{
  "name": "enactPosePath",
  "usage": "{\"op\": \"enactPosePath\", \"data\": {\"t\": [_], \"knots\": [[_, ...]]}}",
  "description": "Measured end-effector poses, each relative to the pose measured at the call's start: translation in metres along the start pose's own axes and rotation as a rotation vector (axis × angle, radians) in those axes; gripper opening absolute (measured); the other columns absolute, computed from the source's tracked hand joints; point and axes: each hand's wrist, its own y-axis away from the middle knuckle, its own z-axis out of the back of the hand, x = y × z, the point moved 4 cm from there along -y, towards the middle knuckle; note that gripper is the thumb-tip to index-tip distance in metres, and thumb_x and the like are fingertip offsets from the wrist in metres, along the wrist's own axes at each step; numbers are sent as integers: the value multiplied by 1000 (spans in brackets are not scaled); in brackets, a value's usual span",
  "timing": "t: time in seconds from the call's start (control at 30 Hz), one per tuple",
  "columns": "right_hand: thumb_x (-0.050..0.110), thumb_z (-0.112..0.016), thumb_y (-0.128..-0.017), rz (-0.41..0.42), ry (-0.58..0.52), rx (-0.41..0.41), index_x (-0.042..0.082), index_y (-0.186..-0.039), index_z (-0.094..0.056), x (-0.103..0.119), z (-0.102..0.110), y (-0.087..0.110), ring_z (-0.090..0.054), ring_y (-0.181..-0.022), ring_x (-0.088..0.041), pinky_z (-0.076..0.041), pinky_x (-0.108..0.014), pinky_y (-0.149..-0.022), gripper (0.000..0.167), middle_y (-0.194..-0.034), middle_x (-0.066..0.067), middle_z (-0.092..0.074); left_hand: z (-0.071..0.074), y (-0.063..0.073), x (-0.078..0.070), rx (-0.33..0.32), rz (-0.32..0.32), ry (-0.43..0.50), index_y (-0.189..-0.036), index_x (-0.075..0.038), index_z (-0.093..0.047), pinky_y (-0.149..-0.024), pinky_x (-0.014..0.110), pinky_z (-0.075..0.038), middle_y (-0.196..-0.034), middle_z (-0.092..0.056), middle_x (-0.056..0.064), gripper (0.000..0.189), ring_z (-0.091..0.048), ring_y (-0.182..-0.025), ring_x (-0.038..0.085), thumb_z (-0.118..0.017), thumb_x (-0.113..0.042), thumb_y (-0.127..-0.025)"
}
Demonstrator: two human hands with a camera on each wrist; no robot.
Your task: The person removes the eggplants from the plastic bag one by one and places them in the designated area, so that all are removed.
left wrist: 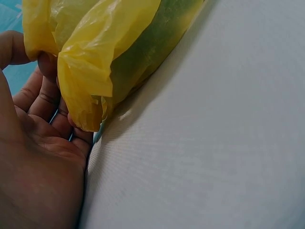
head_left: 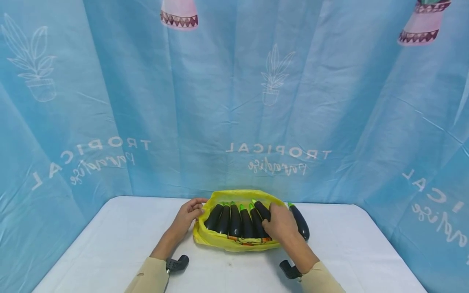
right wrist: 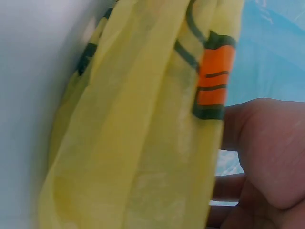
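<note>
A yellow plastic bag (head_left: 205, 240) lies with its mouth spread wide, and several dark eggplants (head_left: 235, 219) with green stems sit side by side in it. My left hand (head_left: 183, 219) is at the bag's left end; the left wrist view shows thumb and finger pinching the yellow film (left wrist: 95, 52). At the right end my right hand (head_left: 283, 224) grips one eggplant (head_left: 261, 209), tilted over the others inside the mouth. Its fingertips are hidden behind the bag's printed side (right wrist: 133, 119) in the right wrist view. Another eggplant (head_left: 301, 223) lies outside, right of that hand.
The bag rests on a white-covered table (head_left: 351, 252) near its back edge. A blue printed curtain (head_left: 205, 101) hangs behind and along both sides. Black wrist-worn devices (head_left: 177, 263) sit at both cuffs.
</note>
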Motion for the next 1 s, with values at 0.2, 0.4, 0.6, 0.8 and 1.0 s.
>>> {"op": "enactPosePath", "data": {"t": [0.2, 0.4, 0.6, 0.8, 1.0], "knots": [[18, -82, -89, -2, -38, 5, 0, -106, -68, 4, 9, 4, -58, -69, -20, -53, -37, -64, 28, -82, -7, -62, 0, -1, -1, 3, 1, -2, -139, 0, -60, -72, 27, -49, -95, -62, 13, 38, -56, -80, 17, -60, -11, -102], [19, -81, -91, -17, -92, 20, -4, -126, -69, 6, 23, 8, -65, -82, -23, -58, -42, -73, 44, -104, -15, -72, 1, -1, 1, -5, 16, -11, -139, -2, -61, -72, 26, -48, -95, -62, 12, 37, -56, -81, 17, -60, -11, -103], [22, -80, -91, -18, -98, 39, -3, -130, -68, 4, 36, 9, -69, -86, -25, -59, -44, -76, 47, -110, -17, -74, 2, -1, 1, -6, 8, -5, -139, -1, -60, -71, 26, -48, -95, -61, 11, 38, -56, -80, 17, -60, -11, -102], [19, -79, -91, -38, -154, 58, -2, -129, -68, -2, 46, 9, -64, -76, -20, -56, -38, -66, 45, -104, -14, -73, 2, -1, 2, -4, 7, -4, -138, -1, -61, -71, 26, -48, -95, -62, 11, 37, -57, -80, 16, -60, -10, -102], [16, -77, -89, -57, -195, 58, -1, -127, -68, -11, 56, 10, -64, -72, -20, -55, -37, -64, 42, -92, -10, -70, -1, -1, 0, 3, 2, -2, -138, 1, -60, -71, 26, -48, -94, -61, 11, 38, -56, -79, 15, -60, -11, -102]]}}
